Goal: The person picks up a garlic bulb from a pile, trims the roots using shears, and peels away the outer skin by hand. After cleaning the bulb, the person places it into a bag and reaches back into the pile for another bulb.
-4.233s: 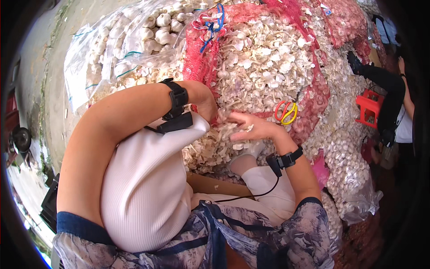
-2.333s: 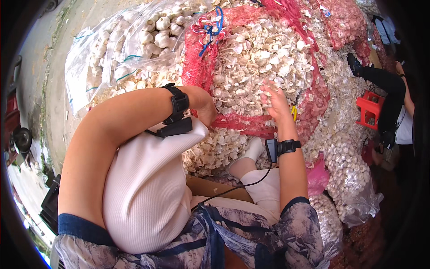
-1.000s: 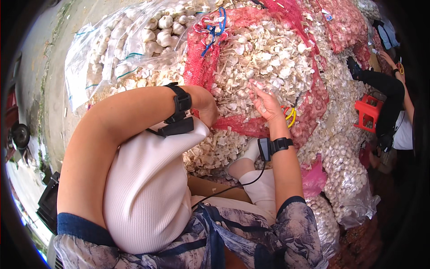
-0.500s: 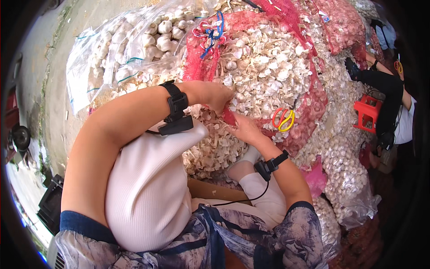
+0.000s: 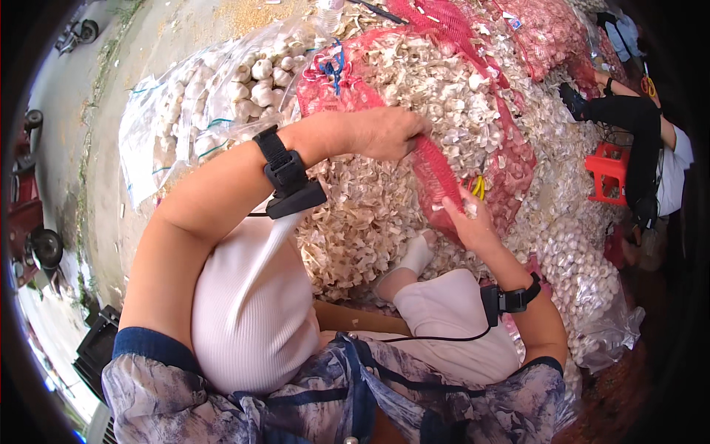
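Note:
The near rim of a red mesh bag (image 5: 436, 174) is stretched between my two hands in front of me. My left hand (image 5: 392, 134), knuckles up, is closed on the rim's left part. Lower and to the right, my right hand (image 5: 475, 224) grips the same rim between thumb and fingers. Behind the rim, garlic skins (image 5: 436, 89) fill the bag, with a few pale bulbs among them. Red-and-yellow-handled scissors (image 5: 478, 186) lie just beyond my right hand, which partly covers them. Loose skins (image 5: 355, 222) are heaped between my legs and the bag.
Clear plastic bags of garlic bulbs (image 5: 222, 96) stand at the far left. Blue ties (image 5: 336, 66) are on the mesh. On the right are bagged peeled-looking cloves (image 5: 580, 288), a red stool (image 5: 608, 174) and a seated person (image 5: 636, 126). Another full mesh bag (image 5: 547, 37) is behind.
Both hands have moved right and apart, drawing the mesh rim into a taut band. My right hand now partly hides the scissors, and more of the loose skins beneath shows.

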Demonstrator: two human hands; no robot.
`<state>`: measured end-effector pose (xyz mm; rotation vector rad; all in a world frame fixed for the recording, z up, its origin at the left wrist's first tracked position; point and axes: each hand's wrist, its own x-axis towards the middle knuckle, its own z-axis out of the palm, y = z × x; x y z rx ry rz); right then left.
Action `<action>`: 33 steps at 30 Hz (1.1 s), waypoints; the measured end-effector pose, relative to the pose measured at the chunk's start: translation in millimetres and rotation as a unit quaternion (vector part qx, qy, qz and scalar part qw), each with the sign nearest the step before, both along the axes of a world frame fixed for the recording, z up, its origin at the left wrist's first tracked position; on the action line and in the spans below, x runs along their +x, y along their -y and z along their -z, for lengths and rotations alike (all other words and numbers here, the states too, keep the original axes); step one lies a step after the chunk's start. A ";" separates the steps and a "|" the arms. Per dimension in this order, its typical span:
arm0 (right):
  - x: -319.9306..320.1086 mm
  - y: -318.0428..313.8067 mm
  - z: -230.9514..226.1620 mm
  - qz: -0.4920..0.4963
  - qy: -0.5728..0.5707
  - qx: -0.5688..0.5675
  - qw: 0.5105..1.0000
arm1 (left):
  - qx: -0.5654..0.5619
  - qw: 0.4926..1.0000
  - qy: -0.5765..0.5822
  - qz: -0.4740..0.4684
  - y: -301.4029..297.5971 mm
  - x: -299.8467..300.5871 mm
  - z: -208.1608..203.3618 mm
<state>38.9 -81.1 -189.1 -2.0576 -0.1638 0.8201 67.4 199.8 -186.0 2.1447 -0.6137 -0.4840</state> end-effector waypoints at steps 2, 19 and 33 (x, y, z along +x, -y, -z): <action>-7.7 7.8 14.4 -0.003 -0.079 0.067 0.995 | -0.012 0.996 -0.074 0.046 2.9 -29.7 54.6; 29.9 87.2 153.1 0.036 0.200 -0.208 0.957 | 0.282 0.913 -0.205 0.211 31.3 12.2 72.9; 21.9 82.1 162.2 0.184 0.204 -0.123 0.954 | 0.422 0.876 -0.124 -0.200 11.9 1.4 187.9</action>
